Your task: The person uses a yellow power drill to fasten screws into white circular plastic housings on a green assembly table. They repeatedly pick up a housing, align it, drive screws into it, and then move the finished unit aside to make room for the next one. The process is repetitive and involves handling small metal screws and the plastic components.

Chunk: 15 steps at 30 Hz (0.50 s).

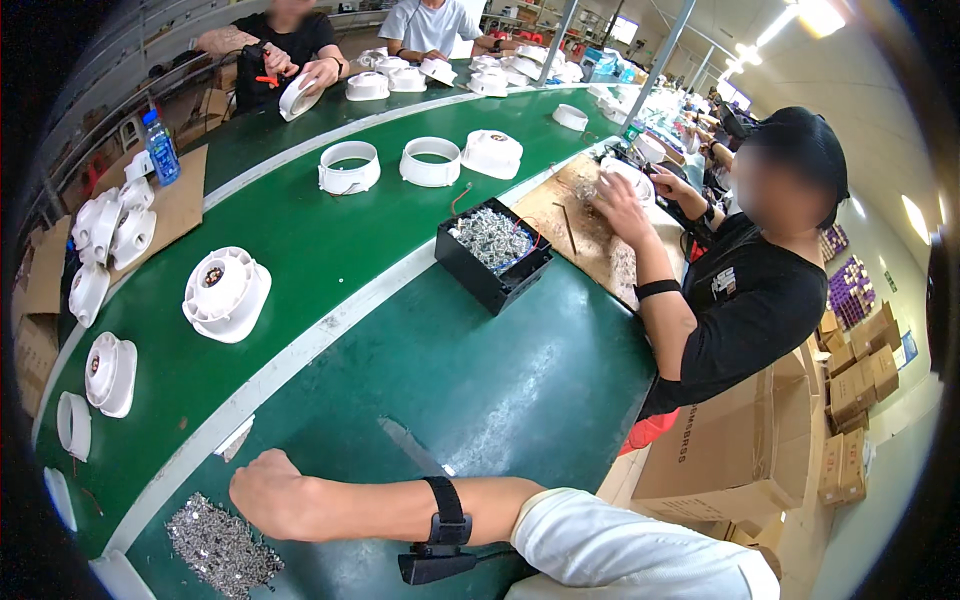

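My right hand (268, 496) reaches in from the lower right, with a black strap (447, 512) around the wrist. Its back faces up and the fingers curl under, closed; whatever they hold, if anything, is hidden. Right beside it, on the green table, lies a loose pile of small metal screws (222, 548). A flat grey strip (408, 445) rests on the table beyond my forearm. My left hand is outside the picture. On the green conveyor past the hand sit white round plastic housings, among them a large ribbed one (226, 295) and a smaller one (110, 374).
A black bin of metal parts (490, 275) stands on the table's far side. To the right, a co-worker (745, 270) handles a white part over a brown board (560, 215). A pale rail (300, 350) divides table from conveyor. White rings (350, 178) stand farther along.
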Each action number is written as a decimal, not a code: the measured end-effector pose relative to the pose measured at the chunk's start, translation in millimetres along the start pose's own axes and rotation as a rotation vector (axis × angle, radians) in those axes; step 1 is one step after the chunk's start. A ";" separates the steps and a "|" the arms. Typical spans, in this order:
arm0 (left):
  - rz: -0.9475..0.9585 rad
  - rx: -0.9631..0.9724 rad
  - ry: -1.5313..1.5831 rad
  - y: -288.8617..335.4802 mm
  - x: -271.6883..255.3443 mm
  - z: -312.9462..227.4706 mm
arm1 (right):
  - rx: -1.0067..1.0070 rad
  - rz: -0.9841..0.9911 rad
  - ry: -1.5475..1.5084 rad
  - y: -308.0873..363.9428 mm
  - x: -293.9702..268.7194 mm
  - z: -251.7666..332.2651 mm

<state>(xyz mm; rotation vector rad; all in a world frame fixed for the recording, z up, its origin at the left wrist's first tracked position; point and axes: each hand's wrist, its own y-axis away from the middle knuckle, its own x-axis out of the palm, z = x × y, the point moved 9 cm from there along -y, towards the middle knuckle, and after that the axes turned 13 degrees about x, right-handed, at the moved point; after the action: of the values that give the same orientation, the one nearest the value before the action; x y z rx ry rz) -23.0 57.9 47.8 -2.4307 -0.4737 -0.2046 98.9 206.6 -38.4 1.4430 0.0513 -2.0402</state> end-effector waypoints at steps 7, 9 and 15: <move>0.005 0.006 -0.030 -0.6 6.3 -2.4 | 0.018 0.000 -0.039 4.9 -6.3 -6.0; 0.003 0.002 -0.051 0.5 4.7 -3.4 | 0.025 0.010 -0.045 6.9 -7.9 -5.8; -0.023 -0.016 -0.067 3.3 7.5 -4.5 | 0.006 0.011 -0.031 11.9 -10.8 -7.7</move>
<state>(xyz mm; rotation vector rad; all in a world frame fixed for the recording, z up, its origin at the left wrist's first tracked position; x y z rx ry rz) -14.9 54.8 51.4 -2.4544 -0.5311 -0.1377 113.6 205.0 -28.4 1.4125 0.0236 -2.0545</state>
